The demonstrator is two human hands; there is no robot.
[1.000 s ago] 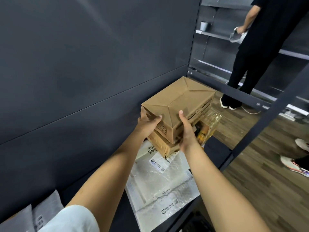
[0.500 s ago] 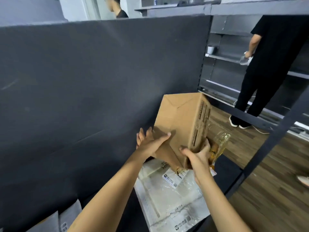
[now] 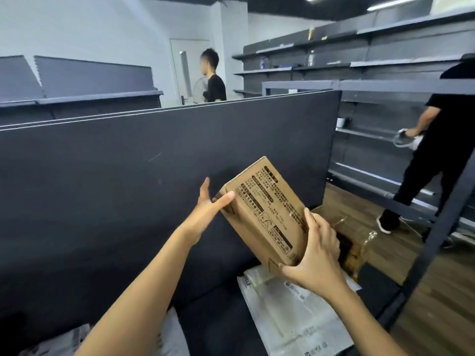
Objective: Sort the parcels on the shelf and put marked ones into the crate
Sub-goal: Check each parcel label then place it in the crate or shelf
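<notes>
Here the cardboard box [image 3: 264, 214] is tilted above the shelf [image 3: 218, 317], the left hand [image 3: 209, 205] pinching its upper corner (thumb over the printed face) and the right hand [image 3: 316, 258] cupping its lower end, fingers curled round the edge.

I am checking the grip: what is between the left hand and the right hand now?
In the head view, only the printed cardboard box lies between them, tilted: the left hand holds its upper end, the right hand its lower corner.
</notes>
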